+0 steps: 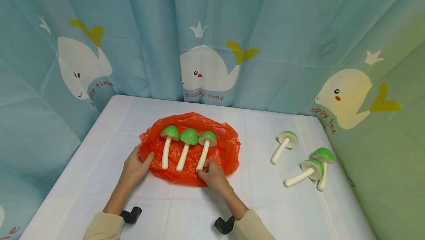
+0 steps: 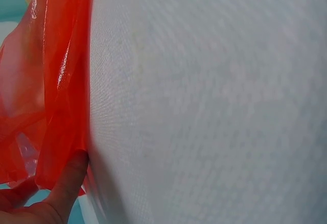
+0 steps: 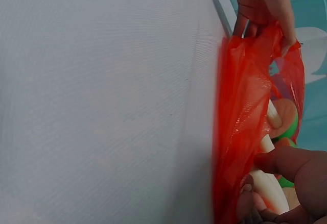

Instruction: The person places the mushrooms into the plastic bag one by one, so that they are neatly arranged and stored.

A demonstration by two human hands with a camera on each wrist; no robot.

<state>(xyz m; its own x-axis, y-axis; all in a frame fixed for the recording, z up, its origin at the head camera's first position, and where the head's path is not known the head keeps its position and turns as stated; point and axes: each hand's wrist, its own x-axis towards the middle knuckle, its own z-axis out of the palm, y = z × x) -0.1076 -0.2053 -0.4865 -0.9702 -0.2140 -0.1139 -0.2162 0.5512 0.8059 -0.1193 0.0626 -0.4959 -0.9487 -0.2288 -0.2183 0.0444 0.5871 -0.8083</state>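
A red plastic bag [image 1: 230, 147] lies spread on the table, with three toy mushrooms side by side on it: a left mushroom [image 1: 169, 132], a middle mushroom [image 1: 188, 137] and a right mushroom [image 1: 207, 139]. Each has a green cap and a white stem, caps facing the back. My left hand [image 1: 134, 166] grips the bag's left edge, thumb on the near side in the left wrist view. With thumb and fingers, my right hand [image 1: 214, 176] pinches the lower stem of the right mushroom. In the right wrist view, its thumb [image 3: 281, 162] lies across the white stem beside the bag's near wall.
On the right side of the table [image 1: 259, 195] lie more green-capped mushrooms: a lone mushroom [image 1: 284, 144] and a pair, one mushroom [image 1: 307, 171] overlapping another mushroom [image 1: 323, 158]. A blue curtain [image 1: 282, 29] with whale prints hangs behind the table.
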